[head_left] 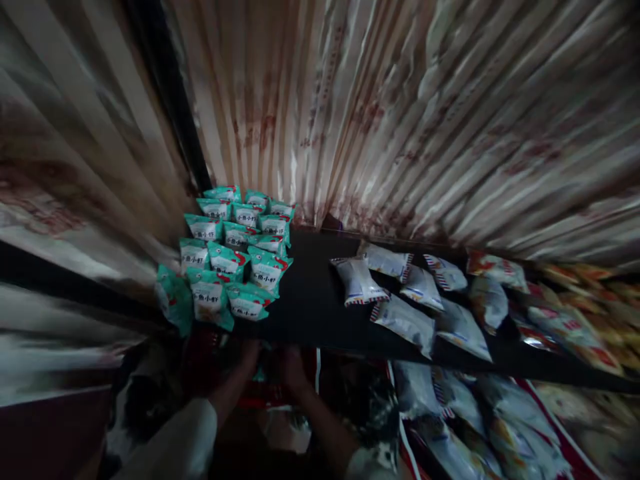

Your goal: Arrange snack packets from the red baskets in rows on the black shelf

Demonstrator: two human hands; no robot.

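Observation:
Below the front edge of the black shelf, my left hand and my right hand reach into a dark area over a red box. Blur and shadow hide the fingers of both hands, so any grip cannot be made out. A small patch of a teal snack bag shows between the hands. Above them, on the left end of the shelf, several teal and white snack bags stand upright in rows. One teal bag leans at the left front corner.
White snack bags lie loosely along the shelf's middle, with orange packets farther right. Below stands an open red-and-white box holding more white bags. Pleated printed sheeting hangs behind; a dark post rises at left.

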